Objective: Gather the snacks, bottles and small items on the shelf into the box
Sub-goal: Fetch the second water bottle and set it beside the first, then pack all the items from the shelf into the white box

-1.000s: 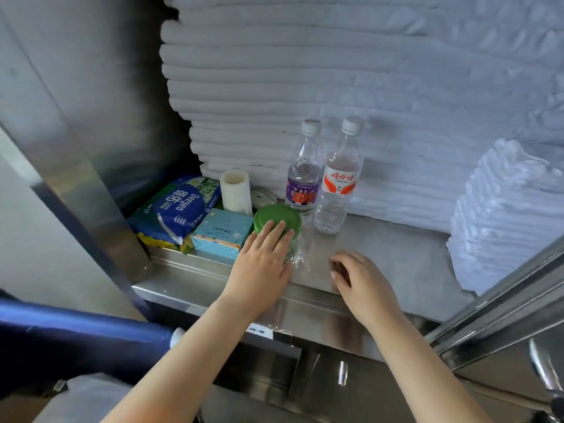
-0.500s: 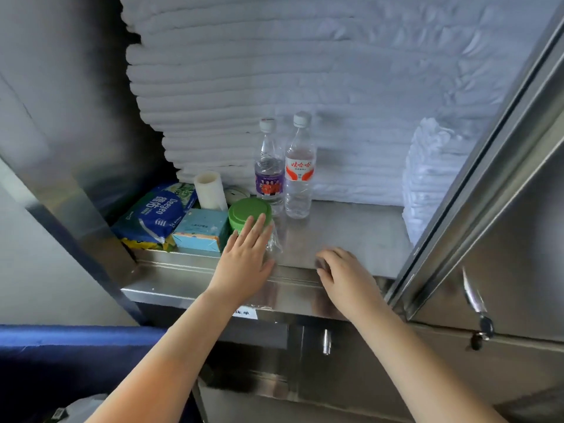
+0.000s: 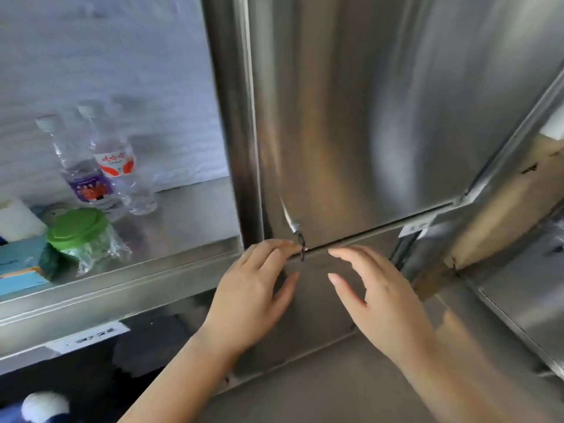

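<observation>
Head view: left hand [image 3: 253, 297] and right hand [image 3: 381, 303] loose-fingered, holding nothing, in front of the steel door [image 3: 351, 117]; left fingertips by the key [image 3: 300, 245], contact unclear. Gathering looks barely begun: bottles [image 3: 87, 184], green-lid jar [image 3: 79, 230] and blue carton [image 3: 21, 264] sit on the shelf [image 3: 152, 270], well left of the hands. No box in view. Next: reach left past the door; open room beside the bottles, raised shelf lip to lift over

Left hand [image 3: 253, 294] and right hand [image 3: 386, 303] are bare (forearms too).
</observation>
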